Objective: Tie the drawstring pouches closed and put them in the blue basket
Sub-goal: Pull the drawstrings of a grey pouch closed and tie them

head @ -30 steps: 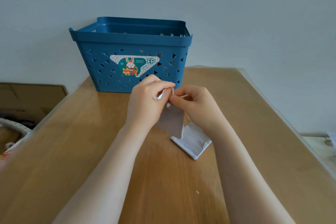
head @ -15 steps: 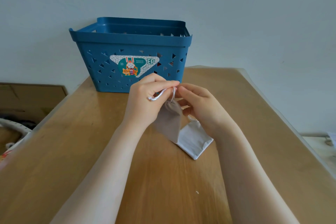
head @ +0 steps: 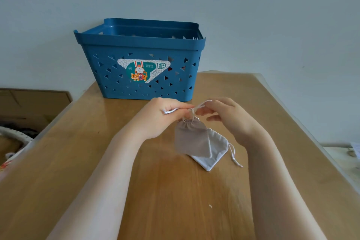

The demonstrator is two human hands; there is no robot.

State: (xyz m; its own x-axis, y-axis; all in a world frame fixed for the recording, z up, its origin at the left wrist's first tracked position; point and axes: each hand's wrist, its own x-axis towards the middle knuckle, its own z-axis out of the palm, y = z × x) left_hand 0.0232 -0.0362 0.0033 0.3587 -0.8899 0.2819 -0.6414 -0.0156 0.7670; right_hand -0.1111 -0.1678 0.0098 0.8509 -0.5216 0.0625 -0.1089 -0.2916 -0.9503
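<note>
Knotting white cord on cinched small beige cloth pouch, left hand and right hand both pinching cord; flat white cloth pouch beneath still untied; perforated blue plastic basket beyond, contents unclear.

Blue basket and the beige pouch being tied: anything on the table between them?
Head view: only both hands, left hand and right hand, pulling the white drawstring above the beige pouch; blue basket behind.

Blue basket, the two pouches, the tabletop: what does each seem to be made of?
Blue basket: moulded plastic by its look, smooth, with cut-out triangular holes. Beige pouch: soft matte cloth, gathered at the neck. White pouch: similar matte cloth, lying flat. Cord: white twisted string, apparently. Table: wood or wood-look veneer, with visible grain and a slight sheen.
</note>
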